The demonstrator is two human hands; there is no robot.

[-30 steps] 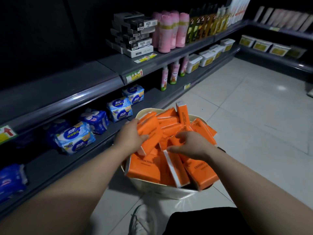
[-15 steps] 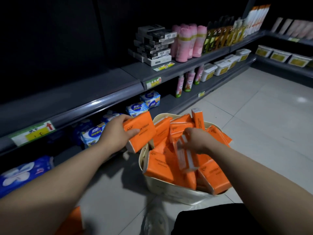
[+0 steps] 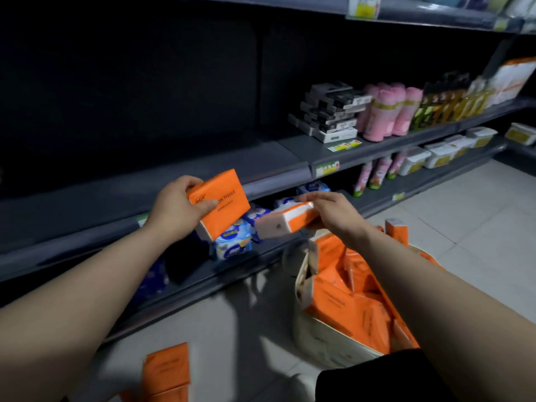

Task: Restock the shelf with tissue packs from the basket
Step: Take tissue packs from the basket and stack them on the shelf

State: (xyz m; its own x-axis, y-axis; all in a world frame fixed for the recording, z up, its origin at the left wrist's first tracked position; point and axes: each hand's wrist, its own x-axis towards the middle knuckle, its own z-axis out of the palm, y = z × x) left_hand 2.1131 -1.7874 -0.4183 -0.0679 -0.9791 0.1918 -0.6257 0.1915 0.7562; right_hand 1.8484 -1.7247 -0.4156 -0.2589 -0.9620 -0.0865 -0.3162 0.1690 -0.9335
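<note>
A person's two bare arms reach toward a dim, grey store rack. The middle shelf (image 3: 261, 166) lies bare and dark on the left. Further right it carries stacked black boxes (image 3: 330, 111) and pink rolls (image 3: 388, 111), with a price label (image 3: 327, 169) on its front lip. On the bottom shelf (image 3: 232, 271), blue-and-white packs (image 3: 233, 246) sit right behind and below the hands, and white tubs (image 3: 435, 155) line it further right. More orange packs (image 3: 166, 369) lie on the tiled floor (image 3: 464, 213) near the person's left arm.

A cream basket (image 3: 303, 285) stands on the floor under the right forearm, heaped with orange packs tilted at many angles.

The left hand (image 3: 177, 210) grips an orange tissue pack (image 3: 220, 201) in front of the middle shelf's lip, fingers curled over the top edge and the thumb pressed on the printed face. That face is turned toward the person, its lettering slanting up to the right along the long axis.

The right hand (image 3: 333, 213) holds a second tissue pack (image 3: 287, 221) just above the basket. Its long axis is nearly level, and its white end points left, close to the first pack. The fingers stretch along its top; the view is blurred here, but the thumb seems to clamp it from below.
</note>
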